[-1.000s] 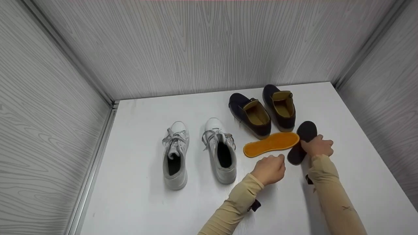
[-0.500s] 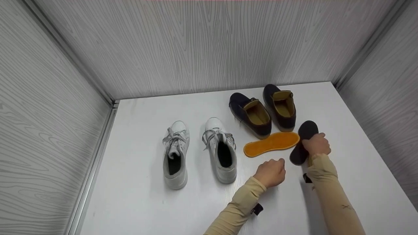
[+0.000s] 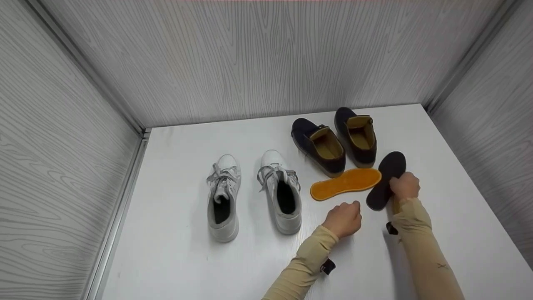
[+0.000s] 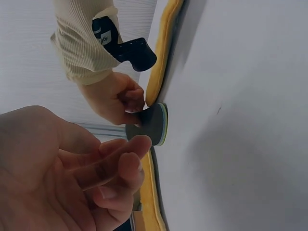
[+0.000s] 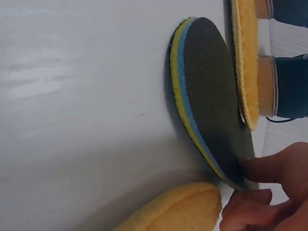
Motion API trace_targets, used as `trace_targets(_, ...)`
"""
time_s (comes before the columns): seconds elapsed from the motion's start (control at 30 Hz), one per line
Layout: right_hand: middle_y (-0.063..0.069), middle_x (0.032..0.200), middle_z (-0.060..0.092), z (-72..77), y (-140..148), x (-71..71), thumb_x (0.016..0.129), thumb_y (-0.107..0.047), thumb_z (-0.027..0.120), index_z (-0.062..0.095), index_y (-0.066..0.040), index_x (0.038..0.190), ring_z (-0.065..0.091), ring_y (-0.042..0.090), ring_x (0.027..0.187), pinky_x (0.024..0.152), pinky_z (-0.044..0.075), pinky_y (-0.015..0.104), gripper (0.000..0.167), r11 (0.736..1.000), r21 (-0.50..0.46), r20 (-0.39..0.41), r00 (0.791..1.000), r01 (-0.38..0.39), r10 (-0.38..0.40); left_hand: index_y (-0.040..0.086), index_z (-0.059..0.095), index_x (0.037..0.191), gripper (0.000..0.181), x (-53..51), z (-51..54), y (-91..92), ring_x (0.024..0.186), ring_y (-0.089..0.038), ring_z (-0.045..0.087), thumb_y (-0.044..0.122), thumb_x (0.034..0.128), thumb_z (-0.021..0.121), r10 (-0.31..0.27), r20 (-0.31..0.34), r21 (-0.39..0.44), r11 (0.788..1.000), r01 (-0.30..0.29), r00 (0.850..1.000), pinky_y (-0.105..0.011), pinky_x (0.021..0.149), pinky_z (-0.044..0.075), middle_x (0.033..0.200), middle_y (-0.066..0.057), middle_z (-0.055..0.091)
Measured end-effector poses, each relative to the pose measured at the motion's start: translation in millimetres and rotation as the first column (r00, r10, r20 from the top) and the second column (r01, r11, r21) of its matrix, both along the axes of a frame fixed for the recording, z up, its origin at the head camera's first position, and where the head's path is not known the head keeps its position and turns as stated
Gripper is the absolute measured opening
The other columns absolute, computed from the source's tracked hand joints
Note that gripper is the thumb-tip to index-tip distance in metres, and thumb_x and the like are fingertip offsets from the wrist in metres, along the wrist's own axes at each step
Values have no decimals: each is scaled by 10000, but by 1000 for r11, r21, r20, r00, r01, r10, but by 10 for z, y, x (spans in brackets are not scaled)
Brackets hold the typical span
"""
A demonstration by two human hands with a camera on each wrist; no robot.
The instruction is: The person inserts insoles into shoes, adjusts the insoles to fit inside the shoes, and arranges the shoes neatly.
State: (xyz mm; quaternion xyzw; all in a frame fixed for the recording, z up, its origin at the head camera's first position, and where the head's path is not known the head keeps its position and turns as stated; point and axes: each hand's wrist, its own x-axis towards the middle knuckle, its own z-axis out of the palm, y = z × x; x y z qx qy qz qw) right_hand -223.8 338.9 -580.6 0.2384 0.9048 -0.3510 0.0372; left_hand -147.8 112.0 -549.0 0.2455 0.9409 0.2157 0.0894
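Observation:
A dark insole [image 3: 386, 180] with a blue and yellow edge is pinched along its right side by the right hand [image 3: 405, 186]. In the right wrist view, the thumb lies on the dark face of the insole [image 5: 209, 82] and the other fingers are at its edge. An orange-yellow insole [image 3: 345, 184] lies flat just left of it. Another yellow insole [image 5: 183, 209] shows nearby, mostly hidden by the right wrist in the head view. The left hand [image 3: 343, 219] hovers below the orange-yellow insole, fingers loosely curled, holding nothing.
Two dark shoes with tan linings [image 3: 318, 146] stand behind the insoles. White lace-up sneakers stand to the left, one [image 3: 281, 196] nearer the left hand and one [image 3: 225, 200] farther off. Grey wood-grain panels [image 3: 266, 58] enclose the white table [image 3: 175, 187] at the back and sides.
The dark insole has shifted slightly, its far end now a little farther back. The right hand has moved slightly along its edge, and part of the second yellow insole now shows by the right wrist.

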Motion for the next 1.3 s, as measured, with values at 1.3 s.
trace_targets(1.3, 24, 700, 469, 804, -336, 85, 1042, -232, 416, 454, -43, 801, 478, 121, 596, 540, 449, 252, 309, 955, -277, -108, 991, -104, 76, 59, 624, 1056, 344, -130, 91, -16, 530, -72, 538, 376, 1040, 491, 68, 365, 589, 755, -287, 928, -213, 525, 441, 682, 46, 586)
